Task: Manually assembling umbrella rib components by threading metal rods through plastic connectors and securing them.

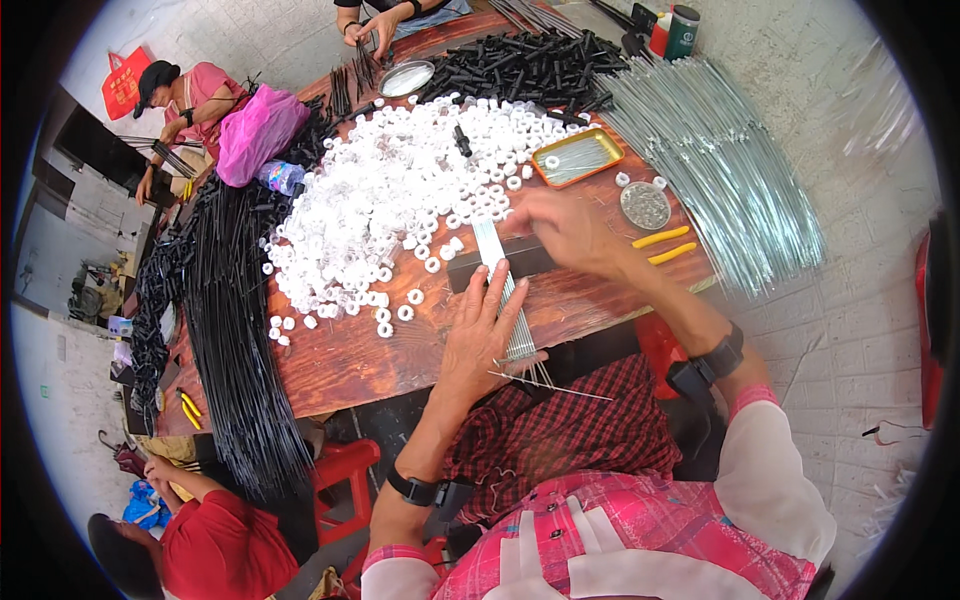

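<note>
My left hand (pixel 478 338) lies over a row of thin metal rods (pixel 520 338) near the table's front edge, its fingers stretched out and its thumb across the rods. The rods lie side by side, their far ends resting over a dark block (pixel 530 257); some near ends stick out past the hand. My right hand (pixel 563 228) is just above and right of the block, bent at the wrist. Motion smears its fingers, and I cannot make out anything in them. White rings (pixel 433 264) lie close to the rods' far ends.
A large pile of white rings (pixel 380 190) covers the middle of the wooden table (pixel 380 372). Black parts (pixel 520 65), long silvery rods (pixel 720 170), a yellow tray (pixel 578 160), a round dish (pixel 646 205) and yellow-handled pliers (pixel 662 246) surround it. Black rods (pixel 235 330) hang leftward; people work nearby.
</note>
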A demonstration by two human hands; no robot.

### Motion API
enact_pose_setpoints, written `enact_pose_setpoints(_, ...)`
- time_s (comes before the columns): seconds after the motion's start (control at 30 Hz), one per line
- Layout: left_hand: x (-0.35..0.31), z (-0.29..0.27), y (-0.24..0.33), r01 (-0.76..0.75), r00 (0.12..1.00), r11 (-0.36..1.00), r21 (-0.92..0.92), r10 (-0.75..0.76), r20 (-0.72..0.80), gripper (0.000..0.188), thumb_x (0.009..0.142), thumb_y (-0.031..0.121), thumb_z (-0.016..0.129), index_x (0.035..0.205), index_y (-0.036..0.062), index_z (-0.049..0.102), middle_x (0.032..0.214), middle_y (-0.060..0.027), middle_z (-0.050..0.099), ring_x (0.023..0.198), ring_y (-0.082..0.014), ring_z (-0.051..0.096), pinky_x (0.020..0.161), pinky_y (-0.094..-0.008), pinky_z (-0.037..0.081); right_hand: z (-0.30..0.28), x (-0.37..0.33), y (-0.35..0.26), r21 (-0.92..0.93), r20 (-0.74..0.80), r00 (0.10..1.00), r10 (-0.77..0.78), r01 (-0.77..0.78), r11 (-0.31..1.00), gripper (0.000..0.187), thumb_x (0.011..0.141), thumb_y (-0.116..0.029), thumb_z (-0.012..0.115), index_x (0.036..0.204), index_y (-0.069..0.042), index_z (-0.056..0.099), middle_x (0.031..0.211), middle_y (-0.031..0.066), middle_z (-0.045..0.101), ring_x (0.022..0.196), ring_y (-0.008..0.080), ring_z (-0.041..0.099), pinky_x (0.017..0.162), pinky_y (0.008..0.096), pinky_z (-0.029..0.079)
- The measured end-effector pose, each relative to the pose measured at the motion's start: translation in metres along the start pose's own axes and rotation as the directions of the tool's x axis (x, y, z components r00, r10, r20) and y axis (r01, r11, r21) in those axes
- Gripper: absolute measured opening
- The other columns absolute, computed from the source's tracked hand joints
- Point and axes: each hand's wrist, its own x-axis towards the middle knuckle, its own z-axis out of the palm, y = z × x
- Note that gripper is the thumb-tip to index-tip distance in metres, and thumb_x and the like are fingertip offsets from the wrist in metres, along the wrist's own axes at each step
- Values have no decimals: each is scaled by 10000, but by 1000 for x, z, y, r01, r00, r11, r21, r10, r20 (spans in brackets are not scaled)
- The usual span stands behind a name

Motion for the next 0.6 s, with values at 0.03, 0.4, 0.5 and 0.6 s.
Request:
enact_pose_setpoints(0.03, -3, 0, 1, 3, 1000, 1000, 8, -3, 7, 1005, 717, 584, 820, 1482, 42, 457, 1603, -245, 305, 1443, -510, 306, 1132, -572, 369, 3, -11, -10, -5, 6, 1000, 1, -1, 1000, 363, 839, 20, 475, 1140, -31, 670, 1091, 157, 637, 1021, 305, 616, 887, 413, 501)
enact_pose_setpoints(0.4, -6, 11, -10, -40, 996, 993, -107, 31, -83, 856, 773, 411, 809, 1505, 121, 474, 1640, -152, 280, 1482, -468, 272, 1124, -563, 383, 35, -71, -73, 91, 190, 931, -313, 300, 949, 602, 721, 109, 506, 1289, -65, 603, 1199, 135, 594, 1096, 349, 589, 912, 444, 502)
enact_pose_setpoints(0.5, -6, 9, -9, -30, 997, 992, -119, 22, -69, 851, 777, 454, 810, 1485, 96, 502, 1618, -194, 312, 1463, -509, 286, 1135, -553, 377, 25, -77, -87, 134, 219, 936, -276, 252, 958, 645, 695, 103, 512, 1311, -68, 595, 1262, 148, 594, 1183, 360, 574, 1003, 440, 477)
enact_pose_setpoints(0.6, -7, 8, -5, -23, 998, 992, -120, 15, -69, 894, 757, 486, 829, 1491, 99, 496, 1625, -184, 304, 1475, -494, 272, 1151, -551, 360, 24, -87, -98, 121, 178, 946, -272, 253, 960, 565, 768, 26, 606, 1324, -71, 593, 1288, 151, 595, 1210, 355, 573, 1032, 430, 469)
